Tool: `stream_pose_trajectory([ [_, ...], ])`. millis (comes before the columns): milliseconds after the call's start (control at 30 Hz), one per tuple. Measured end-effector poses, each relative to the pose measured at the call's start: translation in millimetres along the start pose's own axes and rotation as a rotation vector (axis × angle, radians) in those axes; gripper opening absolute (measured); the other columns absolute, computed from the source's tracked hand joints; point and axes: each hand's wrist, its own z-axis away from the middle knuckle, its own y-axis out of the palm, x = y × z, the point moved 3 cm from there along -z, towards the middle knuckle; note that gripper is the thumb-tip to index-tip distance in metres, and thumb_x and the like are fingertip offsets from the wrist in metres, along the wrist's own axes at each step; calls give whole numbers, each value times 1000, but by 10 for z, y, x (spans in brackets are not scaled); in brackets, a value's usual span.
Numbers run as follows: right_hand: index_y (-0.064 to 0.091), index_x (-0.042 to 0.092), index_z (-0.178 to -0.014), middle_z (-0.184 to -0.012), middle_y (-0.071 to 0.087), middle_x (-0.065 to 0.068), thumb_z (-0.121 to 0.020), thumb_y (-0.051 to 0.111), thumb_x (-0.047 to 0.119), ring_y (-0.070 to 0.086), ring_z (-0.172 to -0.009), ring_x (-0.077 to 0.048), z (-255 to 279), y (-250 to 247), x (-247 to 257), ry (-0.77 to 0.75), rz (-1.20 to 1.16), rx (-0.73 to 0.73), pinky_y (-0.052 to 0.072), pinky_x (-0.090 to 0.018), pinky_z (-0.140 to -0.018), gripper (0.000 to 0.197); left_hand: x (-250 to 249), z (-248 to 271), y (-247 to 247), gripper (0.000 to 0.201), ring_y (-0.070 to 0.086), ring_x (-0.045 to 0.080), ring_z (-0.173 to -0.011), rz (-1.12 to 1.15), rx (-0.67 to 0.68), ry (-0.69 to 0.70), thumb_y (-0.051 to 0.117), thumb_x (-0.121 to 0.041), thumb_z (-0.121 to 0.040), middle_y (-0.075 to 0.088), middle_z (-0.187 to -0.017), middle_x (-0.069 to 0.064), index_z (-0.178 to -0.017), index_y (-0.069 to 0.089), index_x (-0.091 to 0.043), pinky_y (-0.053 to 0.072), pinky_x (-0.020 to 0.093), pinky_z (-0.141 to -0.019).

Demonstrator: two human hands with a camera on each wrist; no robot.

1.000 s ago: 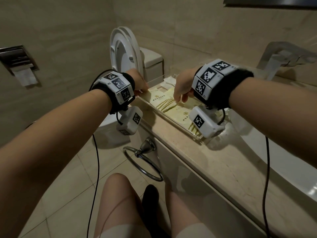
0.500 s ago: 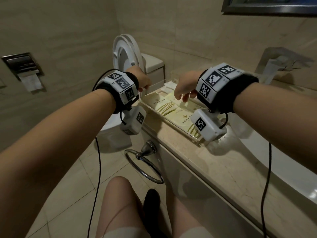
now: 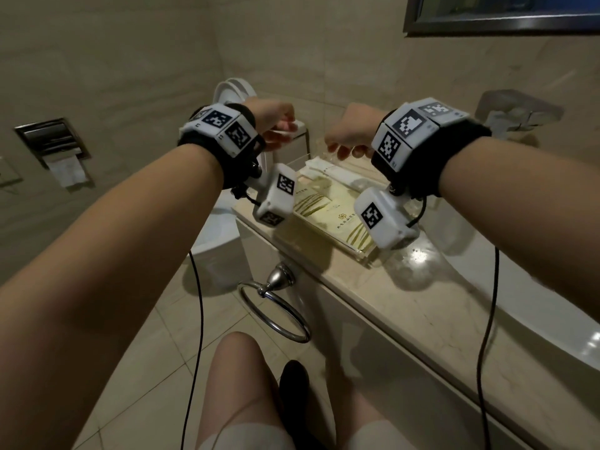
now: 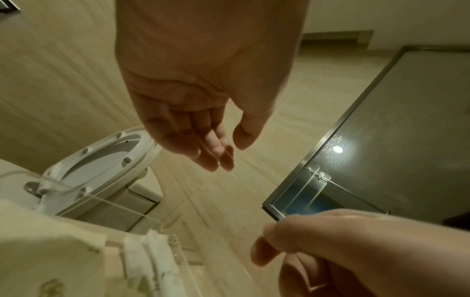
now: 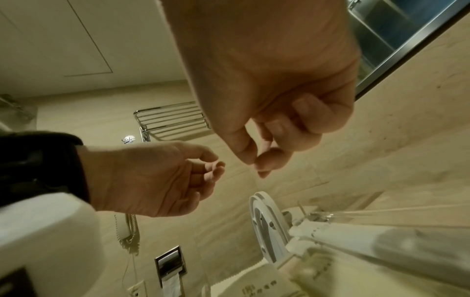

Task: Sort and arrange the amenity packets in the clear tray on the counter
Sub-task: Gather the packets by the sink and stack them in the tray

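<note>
Above the tray [image 3: 363,254] on the bench [image 3: 406,297], both hands hang empty: the left hand [image 3: 276,120] with fingers slack and parted, the right hand [image 3: 349,134] curled, thumb meeting fingertip on nothing. Packets [image 3: 337,219] lie flat inside the tray, white ones at the far end, cream ones nearer. Risk as I judge it: the wrist cameras dangle close over the packets, so a low reach could drag them askew or nudge the tray toward the bench's edge.
</note>
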Motion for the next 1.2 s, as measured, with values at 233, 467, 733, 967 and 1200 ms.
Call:
stream_pose_trajectory([
  [233,44,9,-68,-65,46,-1,-99,40,12,41,-21,-4,62,-214,-30,38,-116,-63,21,-3,-22,31,-247,166,13,21,53,5,-64,2,15,54,44,-21,-95,57,-70,-8,-75,48,-20,41,19,-58],
  [467,39,10,-66,-63,41,-1,-100,34,12,35,-16,-3,143,-412,-204,88,-246,-128,17,-2,-23,34,-445,280,211,21,53,4,-64,-42,45,111,43,-23,-95,56,-70,-9,-75,48,-21,41,19,-59],
  [733,39,12,-66,-63,41,1,-100,33,12,38,-31,-4,349,-652,-547,165,-331,-241,18,-3,-23,34,-632,389,638,25,51,4,-64,-42,138,154,41,-23,-96,54,-71,-10,-71,45,-21,40,18,-60],
  [967,39,11,-66,-59,44,-3,-100,32,11,29,-10,-2,598,-850,-829,210,-347,-281,19,-5,-21,35,-752,509,1027,23,52,3,-66,-45,223,176,41,-24,-95,55,-72,-11,-73,46,-22,38,19,-58],
  [1200,39,12,-65,-16,36,6,-101,31,12,29,-10,-2,822,-1045,-1119,289,-333,-348,19,-3,-22,37,-892,673,1401,22,52,2,-65,-62,288,218,41,-24,-95,55,-73,-12,-74,46,-23,39,19,-58],
])
